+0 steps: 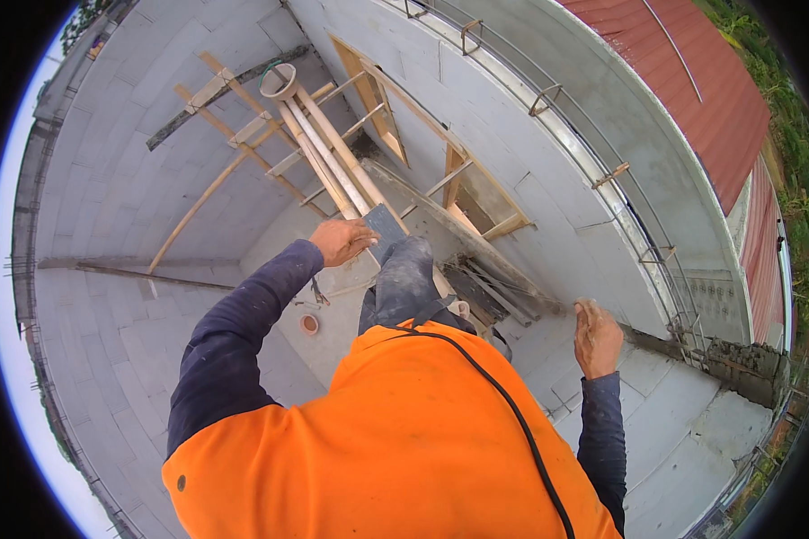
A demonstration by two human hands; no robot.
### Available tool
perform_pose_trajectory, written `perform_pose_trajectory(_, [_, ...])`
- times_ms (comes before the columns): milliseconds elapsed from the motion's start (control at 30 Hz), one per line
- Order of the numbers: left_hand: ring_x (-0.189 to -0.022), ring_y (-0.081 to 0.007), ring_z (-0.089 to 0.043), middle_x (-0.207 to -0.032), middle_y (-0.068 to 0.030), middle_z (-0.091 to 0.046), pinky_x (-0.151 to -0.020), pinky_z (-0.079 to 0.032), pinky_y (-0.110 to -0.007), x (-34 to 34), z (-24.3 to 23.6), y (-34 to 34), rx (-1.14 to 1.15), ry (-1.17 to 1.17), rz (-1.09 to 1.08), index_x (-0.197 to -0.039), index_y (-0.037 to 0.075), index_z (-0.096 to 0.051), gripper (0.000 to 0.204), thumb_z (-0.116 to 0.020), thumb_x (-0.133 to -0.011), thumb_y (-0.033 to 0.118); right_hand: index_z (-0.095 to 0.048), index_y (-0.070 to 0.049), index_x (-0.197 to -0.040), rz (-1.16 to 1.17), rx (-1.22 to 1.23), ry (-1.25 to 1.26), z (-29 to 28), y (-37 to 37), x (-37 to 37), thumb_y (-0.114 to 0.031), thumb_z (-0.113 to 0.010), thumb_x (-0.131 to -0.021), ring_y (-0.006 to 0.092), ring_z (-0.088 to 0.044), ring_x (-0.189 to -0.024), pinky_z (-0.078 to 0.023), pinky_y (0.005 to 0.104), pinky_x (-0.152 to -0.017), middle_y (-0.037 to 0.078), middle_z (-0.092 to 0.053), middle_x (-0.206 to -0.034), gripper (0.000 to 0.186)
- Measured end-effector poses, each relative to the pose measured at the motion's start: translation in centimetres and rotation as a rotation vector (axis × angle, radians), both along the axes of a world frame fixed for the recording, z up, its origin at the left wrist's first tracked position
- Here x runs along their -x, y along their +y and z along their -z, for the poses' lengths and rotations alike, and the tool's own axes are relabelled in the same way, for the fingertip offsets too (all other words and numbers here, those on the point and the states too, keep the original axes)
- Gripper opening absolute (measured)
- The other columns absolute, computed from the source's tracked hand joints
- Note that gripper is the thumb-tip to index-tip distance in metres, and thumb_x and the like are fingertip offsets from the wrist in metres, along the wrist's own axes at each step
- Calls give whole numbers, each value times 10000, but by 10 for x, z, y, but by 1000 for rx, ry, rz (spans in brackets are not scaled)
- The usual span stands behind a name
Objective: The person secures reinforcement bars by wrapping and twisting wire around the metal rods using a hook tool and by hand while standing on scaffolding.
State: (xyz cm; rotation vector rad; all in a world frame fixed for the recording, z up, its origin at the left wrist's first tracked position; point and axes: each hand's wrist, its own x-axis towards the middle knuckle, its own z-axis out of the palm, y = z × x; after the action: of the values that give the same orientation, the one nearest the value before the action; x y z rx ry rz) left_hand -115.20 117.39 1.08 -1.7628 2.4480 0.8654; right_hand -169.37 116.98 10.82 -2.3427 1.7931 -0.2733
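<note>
My left hand (340,242) is ahead of my body with its fingers bunched together. Its fingertips meet the left edge of a dark grey flat rectangular piece (385,232); whether they grip it is hidden. Just beyond that piece, long wooden planks (333,153) run away from me. My raised bent leg (404,278), in dusty dark trousers, is close to the same piece. Off to the right, my right hand (597,340) is held up in front of the grey wall. Its fingers are curled in, and nothing shows in them.
A pale bowl (280,82) rests at the planks' far end. Wooden scaffolding (234,135) stands against the left block wall (144,153). Metal rebar (616,175) runs along the right wall's top. Far below are a small round bucket (309,324) and stacked timber (490,292).
</note>
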Motion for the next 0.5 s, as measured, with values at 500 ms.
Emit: perform_pose_trajectory(500, [-873, -348, -693, -903, -115, -697, -809, -541, -466, 93, 28, -17, -268, 178, -32, -1476, 165, -519, 623, -725, -906, 307, -715, -95, -1035, -58, 0, -40, -14, -9, -29, -184, -607, -1015, 321, -675, -847, -549, 452, -715, 93, -741, -965, 142])
